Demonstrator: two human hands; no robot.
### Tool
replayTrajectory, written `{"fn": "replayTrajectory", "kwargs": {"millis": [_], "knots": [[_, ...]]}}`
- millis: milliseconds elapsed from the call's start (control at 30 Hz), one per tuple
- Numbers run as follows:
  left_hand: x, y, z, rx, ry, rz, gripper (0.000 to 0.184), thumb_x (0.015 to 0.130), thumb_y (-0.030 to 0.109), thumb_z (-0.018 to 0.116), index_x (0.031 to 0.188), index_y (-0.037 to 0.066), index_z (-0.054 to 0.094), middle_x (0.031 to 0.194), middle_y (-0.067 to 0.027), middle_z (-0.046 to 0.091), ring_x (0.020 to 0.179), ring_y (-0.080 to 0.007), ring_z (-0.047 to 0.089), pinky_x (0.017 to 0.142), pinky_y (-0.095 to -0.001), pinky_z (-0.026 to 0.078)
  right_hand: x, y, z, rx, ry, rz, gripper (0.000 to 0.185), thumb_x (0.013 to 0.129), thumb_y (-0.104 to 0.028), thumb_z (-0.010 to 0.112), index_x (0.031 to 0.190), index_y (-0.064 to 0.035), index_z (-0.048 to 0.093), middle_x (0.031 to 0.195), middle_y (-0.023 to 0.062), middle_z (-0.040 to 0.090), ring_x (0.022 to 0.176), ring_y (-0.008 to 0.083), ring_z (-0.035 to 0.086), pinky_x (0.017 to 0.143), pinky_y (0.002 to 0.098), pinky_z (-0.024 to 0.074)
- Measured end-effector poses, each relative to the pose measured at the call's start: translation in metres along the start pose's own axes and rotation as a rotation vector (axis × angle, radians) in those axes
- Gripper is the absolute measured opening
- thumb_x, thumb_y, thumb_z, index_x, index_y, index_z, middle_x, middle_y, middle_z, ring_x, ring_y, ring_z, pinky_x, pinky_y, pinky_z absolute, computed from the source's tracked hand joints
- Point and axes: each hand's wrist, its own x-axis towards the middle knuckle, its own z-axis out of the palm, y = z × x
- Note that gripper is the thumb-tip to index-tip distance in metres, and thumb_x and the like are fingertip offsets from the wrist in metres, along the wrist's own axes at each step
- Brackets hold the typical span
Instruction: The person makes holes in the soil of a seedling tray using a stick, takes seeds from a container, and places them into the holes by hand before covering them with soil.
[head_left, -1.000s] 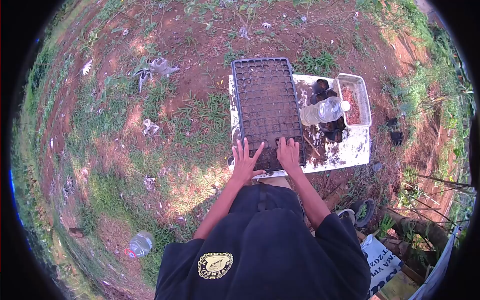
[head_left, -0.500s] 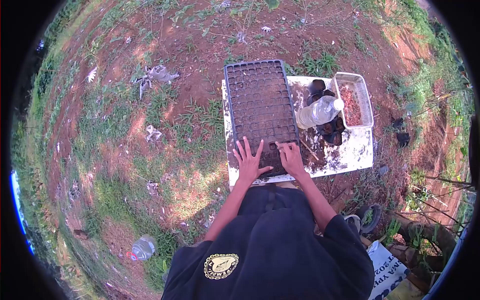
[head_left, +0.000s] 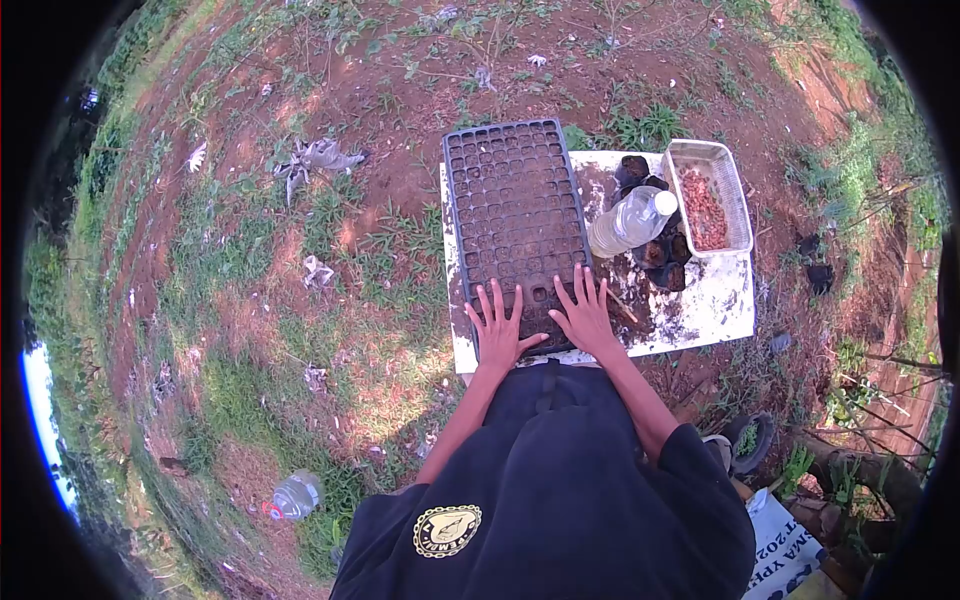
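A black seedling tray [head_left: 515, 205] with many soil-filled cells lies on a white board [head_left: 715, 310]. My left hand [head_left: 500, 330] rests on the near left part of the tray, fingers spread. Flat on the near right part lies my right hand [head_left: 588, 322], its fingers also apart and holding nothing. Between the two hands, one cell near the fingertips shows a dark hollow. Just right of the tray stands a clear plastic bottle [head_left: 628, 225] with a white cap, tilted in view.
Right of the bottle, a white plastic basket [head_left: 742, 205] holds reddish seeds or granules. Black soil-filled pots [head_left: 668, 278] and a thin stick [head_left: 622, 303] are beside it. Another bottle [head_left: 297, 495] lies on the grass at left. A printed sack [head_left: 785, 550] lies at lower right.
My right hand's fingers, bent over a tray cell before, have straightened and spread flat on the tray's right side. My left hand stays in nearly the same place.
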Motion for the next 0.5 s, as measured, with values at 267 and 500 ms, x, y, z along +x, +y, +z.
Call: {"fn": "replayTrajectory", "kwargs": {"millis": [267, 500], "knots": [[0.0011, -0.0030, -0.0008, 0.003, -0.014, 0.012, 0.115, 0.071, 0.081, 0.061, 0.159, 0.017, 0.023, 0.163, -0.0296, 0.004, 0.149, -0.0524, -0.002, 0.112, -0.0741, 0.003, -0.0009, -0.0021, 0.0084, -0.014, -0.012, -0.013, 0.069, 0.100, -0.052, 0.046, 0.156, -0.0152, 0.031, 0.162, 0.0253, 0.014, 0.151, 0.0443, 0.011, 0.116, 0.0688, 0.0067], [0.0025, 0.0007, -0.0070, 0.036, -0.035, -0.022, 0.118, 0.069, 0.082, 0.061, 0.159, 0.015, 0.023, 0.163, -0.0290, 0.006, 0.150, -0.0514, 0.002, 0.114, -0.0725, 0.006, -0.0014, -0.0059, 0.0074, 0.024, -0.043, -0.015, 0.069, 0.100, -0.054, 0.045, 0.157, -0.0167, 0.031, 0.163, 0.0249, 0.013, 0.151, 0.0450, 0.010, 0.115, 0.0702, 0.0053]]}}
